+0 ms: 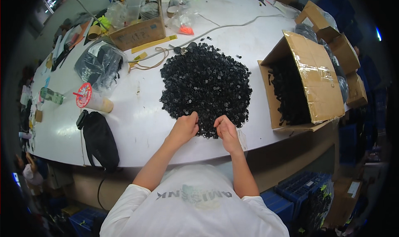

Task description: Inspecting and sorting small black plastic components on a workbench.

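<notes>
A wide heap of small black pieces [205,81], shaped like zipper pulls with a ring end, lies on the white table [143,124] in front of me. At the heap's near edge, my left hand [185,128] is closed, with thumb and forefinger pinched together. Whatever it may hold is too small to make out. A short gap away to the right, my right hand [227,133] has its fingers curled in a pinch, also beside the heap. Any piece between those fingertips cannot be seen.
An open cardboard box [320,81] on its side at right holds more black pieces. At left are a drink cup [99,102], a black pouch [99,139] and a plastic-bagged bundle [99,64]. A cardboard box [139,35] and a grey cable [232,25] lie beyond.
</notes>
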Motion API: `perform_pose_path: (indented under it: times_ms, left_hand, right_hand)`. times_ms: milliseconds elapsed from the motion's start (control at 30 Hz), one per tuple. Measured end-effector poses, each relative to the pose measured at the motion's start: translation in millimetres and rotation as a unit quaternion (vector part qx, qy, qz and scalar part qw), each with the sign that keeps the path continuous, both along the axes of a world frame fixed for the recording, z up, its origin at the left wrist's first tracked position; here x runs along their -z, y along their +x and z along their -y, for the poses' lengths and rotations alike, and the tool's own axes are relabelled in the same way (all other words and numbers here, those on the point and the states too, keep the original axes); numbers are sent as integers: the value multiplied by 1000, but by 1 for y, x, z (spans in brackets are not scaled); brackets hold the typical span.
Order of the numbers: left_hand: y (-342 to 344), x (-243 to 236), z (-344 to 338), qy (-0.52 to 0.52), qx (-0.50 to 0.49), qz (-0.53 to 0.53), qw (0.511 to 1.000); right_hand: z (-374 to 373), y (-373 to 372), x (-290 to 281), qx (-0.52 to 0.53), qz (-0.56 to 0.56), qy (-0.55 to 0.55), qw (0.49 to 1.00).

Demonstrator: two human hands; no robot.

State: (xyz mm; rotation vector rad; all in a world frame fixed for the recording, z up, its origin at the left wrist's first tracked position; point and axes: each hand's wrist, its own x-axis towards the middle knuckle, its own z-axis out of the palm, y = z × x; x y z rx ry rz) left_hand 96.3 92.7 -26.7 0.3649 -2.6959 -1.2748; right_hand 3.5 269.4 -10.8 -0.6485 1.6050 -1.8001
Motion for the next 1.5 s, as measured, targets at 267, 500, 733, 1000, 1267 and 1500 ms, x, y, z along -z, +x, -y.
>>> perform_pose_path:
  times_ms: [267, 500, 733, 1000, 1267, 1500]
  left_hand:
    - [-5, -11, 5, 9, 23, -8, 1000]
    - [1, -26, 2, 195, -9, -9, 981]
    - [5, -31, 2, 222, -8, 23, 975]
    - [5, -58, 8, 104, 211, -2, 972]
    - [5, -116, -6, 16, 366, 28, 930]
    - [18, -132, 0, -108, 397, -9, 911]
  right_hand:
    - [9, 4, -16, 74, -224, 141, 961]
    - [10, 12, -5, 79, -393, 126, 908]
    - [11, 18, 2, 81, -475, 136, 866]
    - [-2, 3, -14, -15, -442, 126, 888]
    - [-34, 1, -41, -249, -202, -16, 947]
    - [-31, 30, -49, -222, -110, -31, 968]
